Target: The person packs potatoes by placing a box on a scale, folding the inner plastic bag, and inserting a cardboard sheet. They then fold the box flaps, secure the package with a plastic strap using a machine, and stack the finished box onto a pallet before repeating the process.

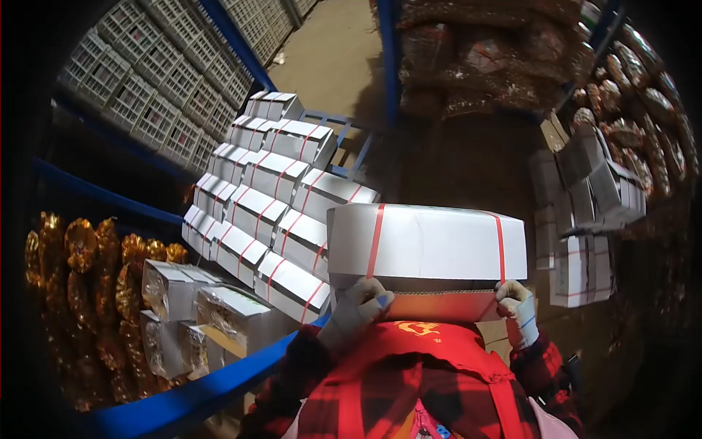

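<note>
A white carton (439, 238) with two red straps is held up against the front of my red apron (439, 351). My left hand (356, 313), in a pale glove, is closed at the left strap (375, 241) along the carton's near edge. At the right strap (500, 245), the fingers of my gloved right hand (518, 311) are curled in the same way. Fingertips of both hands are partly hidden by the strap and the edge. An orange-red panel shows on the carton's near side, below the white top.
Strapped white cartons (259, 208) are stacked in rows on a blue pallet (356, 157) ahead-left. A blue rail (212, 384) crosses at lower left, beside grey boxes (234, 311) and golden bags (80, 293). More cartons (581, 271) stand at right; large sacks (490, 55) are stacked behind.
</note>
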A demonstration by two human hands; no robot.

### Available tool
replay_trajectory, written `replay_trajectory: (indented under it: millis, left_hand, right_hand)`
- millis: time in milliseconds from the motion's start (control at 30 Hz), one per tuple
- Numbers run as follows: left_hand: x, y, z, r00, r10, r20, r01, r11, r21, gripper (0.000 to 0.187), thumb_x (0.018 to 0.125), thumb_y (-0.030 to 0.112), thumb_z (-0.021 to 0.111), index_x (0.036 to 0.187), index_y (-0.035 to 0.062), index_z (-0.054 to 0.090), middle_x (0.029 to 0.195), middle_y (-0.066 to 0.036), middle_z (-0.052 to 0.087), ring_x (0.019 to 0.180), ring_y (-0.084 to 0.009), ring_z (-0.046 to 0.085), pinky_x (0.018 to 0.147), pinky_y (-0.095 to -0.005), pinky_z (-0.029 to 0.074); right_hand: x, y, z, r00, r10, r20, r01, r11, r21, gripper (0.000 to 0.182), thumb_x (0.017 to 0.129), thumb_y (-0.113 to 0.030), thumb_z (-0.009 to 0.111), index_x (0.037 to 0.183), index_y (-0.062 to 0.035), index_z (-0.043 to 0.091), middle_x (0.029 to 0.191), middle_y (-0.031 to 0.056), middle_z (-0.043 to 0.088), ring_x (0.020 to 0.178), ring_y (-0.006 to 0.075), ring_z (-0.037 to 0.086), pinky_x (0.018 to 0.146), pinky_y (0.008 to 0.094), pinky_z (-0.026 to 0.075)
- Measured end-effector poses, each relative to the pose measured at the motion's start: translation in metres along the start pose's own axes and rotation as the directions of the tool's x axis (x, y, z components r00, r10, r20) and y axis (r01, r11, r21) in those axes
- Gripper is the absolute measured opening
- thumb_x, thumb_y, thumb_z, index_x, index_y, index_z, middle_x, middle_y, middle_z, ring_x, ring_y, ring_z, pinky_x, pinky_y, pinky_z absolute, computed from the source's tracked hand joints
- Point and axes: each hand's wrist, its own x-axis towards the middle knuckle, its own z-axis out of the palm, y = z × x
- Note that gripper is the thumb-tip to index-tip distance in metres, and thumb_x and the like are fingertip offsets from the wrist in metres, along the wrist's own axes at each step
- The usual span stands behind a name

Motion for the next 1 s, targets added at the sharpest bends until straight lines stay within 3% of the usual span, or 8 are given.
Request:
replay_trajectory:
  millis: [67, 300, 333, 433, 600, 867, 967, 1000]
  left_hand:
    - [0.034, 0.016, -0.002, 0.998, -0.060, -0.016, 0.060, 0.997, -0.043, 0.023, 0.089, 0.021, 0.058, 0.072, 0.0067, 0.049, 0.069, 0.001, 0.044, 0.064, -0.0068, 0.042, 0.060, -0.0221, 0.037]
    - [0.181, 0.045, -0.039, 0.996, -0.089, -0.018, 0.091, 0.982, 0.164, 0.025, 0.085, 0.024, 0.062, 0.072, 0.0044, 0.051, 0.078, -0.005, 0.043, 0.067, -0.0113, 0.043, 0.063, -0.0280, 0.039]
    - [0.204, 0.032, -0.044, 1.000, 0.017, 0.003, -0.017, 0.981, 0.195, 0.027, 0.086, 0.027, 0.060, 0.072, 0.0069, 0.049, 0.073, -0.003, 0.044, 0.062, -0.0069, 0.044, 0.056, -0.0230, 0.037]
    - [0.256, 0.064, -0.056, 0.999, 0.030, 0.040, -0.039, 0.965, 0.261, 0.029, 0.084, 0.028, 0.062, 0.071, 0.0052, 0.050, 0.078, -0.007, 0.046, 0.064, -0.0117, 0.047, 0.060, -0.0268, 0.040]
    - [0.342, 0.112, -0.082, 0.987, -0.019, 0.160, -0.036, 0.942, 0.334, 0.029, 0.080, 0.032, 0.063, 0.078, 0.0046, 0.054, 0.087, -0.014, 0.049, 0.080, -0.0233, 0.050, 0.074, -0.0335, 0.042]
    - [0.501, 0.161, -0.104, 0.993, -0.044, 0.112, 0.003, 0.940, 0.340, 0.031, 0.078, 0.034, 0.065, 0.071, 0.0060, 0.053, 0.083, -0.014, 0.051, 0.079, -0.0263, 0.051, 0.072, -0.0354, 0.042]
    - [0.540, 0.185, -0.112, 0.992, -0.086, 0.093, 0.048, 0.933, 0.357, 0.031, 0.076, 0.034, 0.066, 0.069, 0.0067, 0.053, 0.084, -0.016, 0.051, 0.079, -0.0279, 0.053, 0.072, -0.0368, 0.044]
    - [0.548, 0.190, -0.112, 0.990, -0.094, 0.107, 0.052, 0.940, 0.337, 0.031, 0.076, 0.035, 0.066, 0.070, 0.0068, 0.054, 0.087, -0.018, 0.052, 0.080, -0.0291, 0.054, 0.074, -0.0376, 0.045]
  right_hand:
    - [0.040, -0.021, 0.000, 0.999, -0.036, 0.016, 0.036, 0.998, -0.044, 0.008, 0.068, -0.003, 0.053, 0.075, -0.0062, 0.055, 0.066, -0.0038, 0.047, 0.050, 0.0040, 0.038, 0.046, 0.0194, 0.030]
    - [0.170, -0.076, 0.010, 0.991, 0.135, -0.020, -0.136, 0.984, -0.116, 0.009, 0.065, -0.004, 0.051, 0.074, -0.0068, 0.052, 0.067, -0.0027, 0.046, 0.052, 0.0051, 0.038, 0.047, 0.0211, 0.029]
    - [0.179, -0.083, 0.014, 0.991, 0.130, -0.030, -0.132, 0.985, -0.114, 0.009, 0.066, -0.005, 0.051, 0.075, -0.0069, 0.053, 0.068, -0.0022, 0.047, 0.051, 0.0061, 0.038, 0.047, 0.0215, 0.031]
    - [0.210, -0.102, 0.016, 0.983, 0.149, -0.105, -0.164, 0.976, -0.147, 0.009, 0.067, -0.006, 0.051, 0.076, -0.0072, 0.053, 0.068, -0.0024, 0.046, 0.052, 0.0065, 0.038, 0.048, 0.0216, 0.032]
    - [0.277, -0.138, 0.022, 0.991, 0.116, -0.068, -0.122, 0.988, -0.094, 0.012, 0.070, -0.012, 0.052, 0.081, -0.0092, 0.052, 0.071, -0.0024, 0.047, 0.055, 0.0064, 0.039, 0.049, 0.0219, 0.033]
    - [0.442, -0.188, 0.035, 0.956, 0.207, -0.209, -0.230, 0.969, -0.090, 0.011, 0.068, -0.008, 0.051, 0.079, -0.0085, 0.052, 0.066, -0.0045, 0.044, 0.051, 0.0063, 0.037, 0.048, 0.0207, 0.032]
    - [0.487, -0.211, 0.026, 0.959, 0.277, -0.058, -0.282, 0.953, -0.113, 0.009, 0.069, -0.009, 0.051, 0.079, -0.0097, 0.052, 0.071, -0.0036, 0.048, 0.056, 0.0071, 0.042, 0.051, 0.0213, 0.035]
    - [0.494, -0.222, 0.036, 0.949, 0.298, -0.102, -0.308, 0.947, -0.095, 0.008, 0.070, -0.009, 0.051, 0.078, -0.0099, 0.052, 0.073, -0.0033, 0.050, 0.058, 0.0074, 0.044, 0.052, 0.0212, 0.037]
